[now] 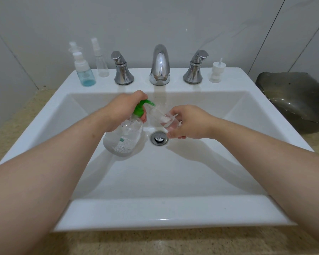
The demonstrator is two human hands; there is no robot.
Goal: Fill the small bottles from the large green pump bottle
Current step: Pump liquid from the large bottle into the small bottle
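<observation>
Over the white sink basin (pixel 173 172), my left hand (pixel 122 111) grips the neck and green pump head of the large clear pump bottle (pixel 125 137), which is tilted to the right. My right hand (pixel 190 122) holds a small clear bottle (pixel 164 118), tilted with its mouth at the green nozzle (pixel 148 102). A little white foam shows inside the small bottle. On the sink's back ledge at the left stand a small bluish spray bottle (pixel 85 74) and a slim clear spray bottle (pixel 100 61). A loose white pump cap (pixel 217 71) sits on the ledge at the right.
A chrome faucet (pixel 160 65) with two chrome handles (pixel 122 69) (pixel 194 68) stands behind the basin. The metal drain (pixel 159 138) lies just below my hands. A dark glossy dish (pixel 298 100) rests on the speckled counter (pixel 155 242) at the right.
</observation>
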